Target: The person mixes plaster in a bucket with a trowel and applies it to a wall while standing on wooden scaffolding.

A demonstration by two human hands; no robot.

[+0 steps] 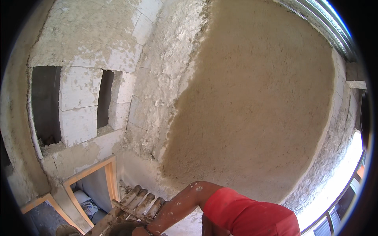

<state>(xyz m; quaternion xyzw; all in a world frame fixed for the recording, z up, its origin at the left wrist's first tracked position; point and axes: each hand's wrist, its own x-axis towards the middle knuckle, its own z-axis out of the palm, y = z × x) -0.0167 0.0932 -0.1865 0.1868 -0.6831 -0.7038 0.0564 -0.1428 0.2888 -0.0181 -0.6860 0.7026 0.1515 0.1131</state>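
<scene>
1 dark, rounded container sits beside dirt-caked poles.

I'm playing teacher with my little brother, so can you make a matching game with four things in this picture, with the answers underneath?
Things
1. Sleeve
2. Big plaster patch
3. Wooden frames
4. Narrow dark opening

Clues
A. Light orange-brown, at the lower left
B. Between pale blocks
C. Bright red
D. Brown, covering much of the wall in the middle

Right pairs
1-C
2-D
3-A
4-B
</scene>
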